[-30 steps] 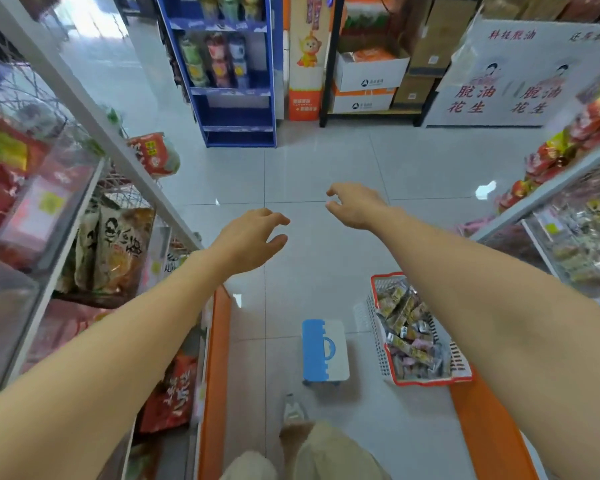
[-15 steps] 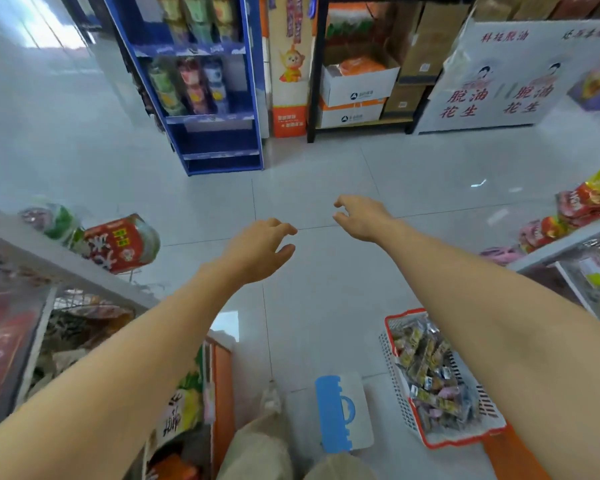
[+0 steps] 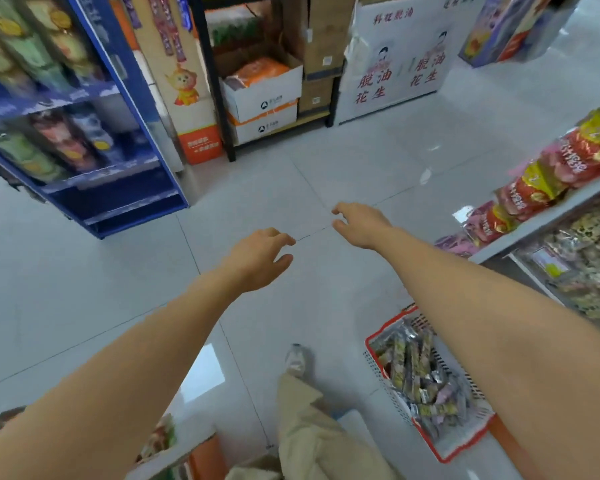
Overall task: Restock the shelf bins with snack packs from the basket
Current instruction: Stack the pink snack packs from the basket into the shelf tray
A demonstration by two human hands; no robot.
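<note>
- Our left hand [image 3: 257, 258] hangs over the tiled floor, beyond the basket [image 3: 388, 324] and to its left, fingers loosely curled and holding nothing.
- Our right hand [image 3: 361, 225] reaches out farther beyond the basket, likewise relaxed and empty. Its forearm crosses over the basket's right side.
- The basket, red-rimmed with white mesh walls, sits on the floor, filled with snack packs [image 3: 420, 382]. Neither hand touches it.
- Just right of the basket stands the shelf [image 3: 541, 221], with red and yellow bags [image 3: 568, 161] on top and clear bins [image 3: 589, 271] of packs beneath.
- Left of the basket are our shoe [image 3: 294, 360] and beige trouser leg [image 3: 312, 427].
- Well beyond the basket, to the left, stands a blue display rack [image 3: 118, 199].
</note>
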